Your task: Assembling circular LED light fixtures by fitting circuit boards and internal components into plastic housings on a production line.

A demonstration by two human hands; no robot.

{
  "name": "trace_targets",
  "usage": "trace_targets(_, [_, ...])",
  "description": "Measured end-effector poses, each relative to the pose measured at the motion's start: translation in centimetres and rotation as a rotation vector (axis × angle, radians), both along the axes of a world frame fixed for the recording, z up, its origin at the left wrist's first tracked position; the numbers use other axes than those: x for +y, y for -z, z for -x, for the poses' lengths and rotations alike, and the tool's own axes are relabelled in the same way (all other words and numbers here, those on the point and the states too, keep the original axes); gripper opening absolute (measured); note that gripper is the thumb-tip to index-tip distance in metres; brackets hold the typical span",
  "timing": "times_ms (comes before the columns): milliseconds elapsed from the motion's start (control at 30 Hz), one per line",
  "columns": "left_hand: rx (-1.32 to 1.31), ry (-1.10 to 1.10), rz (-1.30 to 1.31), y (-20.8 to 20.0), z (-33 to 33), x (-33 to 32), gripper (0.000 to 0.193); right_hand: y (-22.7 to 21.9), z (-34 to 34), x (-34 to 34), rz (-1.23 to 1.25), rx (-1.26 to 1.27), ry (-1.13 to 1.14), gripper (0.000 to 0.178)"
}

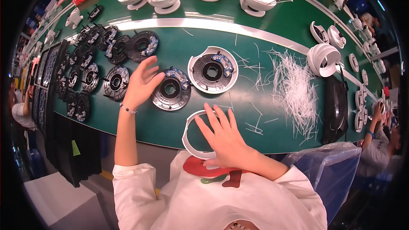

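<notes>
My left hand (144, 83), fingers apart and empty, hovers at the left edge of a black round base plate (159, 98) that carries a blue circuit board (178, 76). Whether its fingertips touch the plate I cannot tell. Spread over a white plastic ring (186, 138) at the table's front edge is my right hand (226, 138); its fingers are stretched out and its thumb lies near the ring's lower rim. Just beyond both hands sits a white round housing (191, 70) with a black plate and circuit board inside it.
Several more black plates with boards (116, 83) crowd the left side. A heap of thin white strips (294, 93) lies to the right, beside a black mesh bag (335, 110) and stacked white rings (324, 59). White bowl-shaped assemblies (165, 2) stand along the back.
</notes>
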State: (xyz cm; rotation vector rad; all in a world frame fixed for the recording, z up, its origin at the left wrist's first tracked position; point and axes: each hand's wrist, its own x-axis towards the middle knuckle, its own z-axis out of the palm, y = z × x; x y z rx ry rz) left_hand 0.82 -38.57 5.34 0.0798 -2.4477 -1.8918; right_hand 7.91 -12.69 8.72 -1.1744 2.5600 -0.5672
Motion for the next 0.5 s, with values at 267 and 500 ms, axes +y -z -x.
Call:
trace_targets(267, [0.076, -0.447, 0.492, 0.9, -5.8, 3.1, 0.077, -1.0, 0.6, 1.0, 0.142, -0.052, 0.146, 0.105])
trace_targets(500, [0.133, -0.492, -0.131, 1.9, -5.6, 5.3, 0.036, -2.0, 3.0, 1.5, 0.661, -0.036, 0.365, 0.115])
